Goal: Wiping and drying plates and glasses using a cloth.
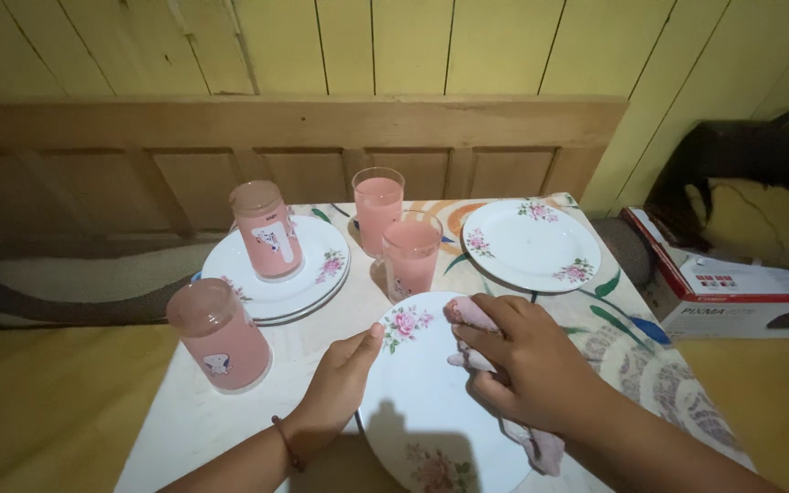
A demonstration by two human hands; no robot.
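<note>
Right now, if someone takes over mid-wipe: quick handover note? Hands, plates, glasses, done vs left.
Left hand: grips the left rim of the floral plate, steadying it at the near table edge.
Right hand: closed on a pink cloth, pressed to the plate's face.
Stack of floral plates at back left, with an upturned pink tumbler on it. Single floral plate at back right. Two upright pink glasses in the middle, another upturned tumbler at front left.
Done: cannot tell which pieces have been wiped.
Left: the plate in hand is mid-wipe.
</note>
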